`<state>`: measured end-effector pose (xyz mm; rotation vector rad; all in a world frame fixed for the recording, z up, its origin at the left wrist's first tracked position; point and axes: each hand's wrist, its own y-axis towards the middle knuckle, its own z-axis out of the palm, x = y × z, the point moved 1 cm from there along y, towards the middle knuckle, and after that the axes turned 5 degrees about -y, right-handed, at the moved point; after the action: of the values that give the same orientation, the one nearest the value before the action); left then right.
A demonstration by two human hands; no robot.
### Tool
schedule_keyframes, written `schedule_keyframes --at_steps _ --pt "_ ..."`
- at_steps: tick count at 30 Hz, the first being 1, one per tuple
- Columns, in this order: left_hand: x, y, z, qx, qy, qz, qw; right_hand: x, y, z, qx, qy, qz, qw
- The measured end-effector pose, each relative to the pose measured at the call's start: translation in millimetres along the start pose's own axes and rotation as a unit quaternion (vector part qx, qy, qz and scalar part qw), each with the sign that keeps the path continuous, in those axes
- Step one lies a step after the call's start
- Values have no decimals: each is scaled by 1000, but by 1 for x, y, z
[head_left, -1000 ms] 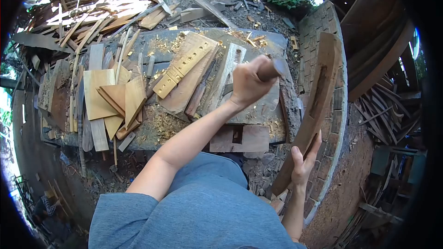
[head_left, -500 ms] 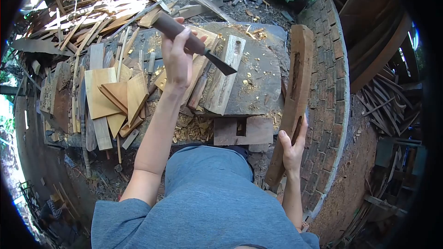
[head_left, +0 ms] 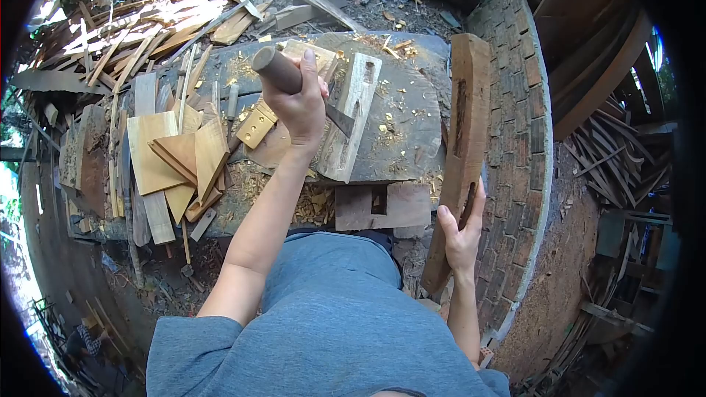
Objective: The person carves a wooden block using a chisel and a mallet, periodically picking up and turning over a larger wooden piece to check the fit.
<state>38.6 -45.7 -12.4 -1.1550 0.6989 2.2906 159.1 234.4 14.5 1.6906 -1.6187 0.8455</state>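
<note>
My left hand (head_left: 303,114) is closed around the wooden handle of a chisel (head_left: 278,70), raised above the bench. Its dark, flared blade points down to the right and overlaps a pale slotted board (head_left: 359,110) in this view. On the right, my right hand (head_left: 462,242) grips the near end of a long brown timber (head_left: 472,103) with slots cut in it, thumb on one side and fingers on the other. The timber stands tilted alongside the wooden slab bench (head_left: 412,121). A yellowish block with drilled holes (head_left: 257,125) lies left of my left wrist.
Offcuts and flat boards (head_left: 153,151) are stacked at the left of the bench. At its near edge is a block with a square hole (head_left: 353,209). Wood chips are scattered about. A low brick wall (head_left: 518,140) runs along the right, and scrap wood (head_left: 162,37) is heaped behind.
My left hand has moved right and slightly down with the chisel, its handle now tipped more toward me. The right hand and timber have hardly moved; the view has shifted slightly.
</note>
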Motion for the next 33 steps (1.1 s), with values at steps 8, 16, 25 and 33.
schedule_keyframes --at_steps 8,16,25,33 --pt "22 -34 0 65 90 144 983 -1 5 2 9 1 -2 1000" --pt "18 -33 5 57 104 96 988 90 28 -16 7 75 -168 983" --pt "30 -16 -16 87 28 69 993 141 50 -25 155 -138 -264 942" --pt "12 -12 -15 29 43 80 996 156 56 -19 189 -241 -219 926"
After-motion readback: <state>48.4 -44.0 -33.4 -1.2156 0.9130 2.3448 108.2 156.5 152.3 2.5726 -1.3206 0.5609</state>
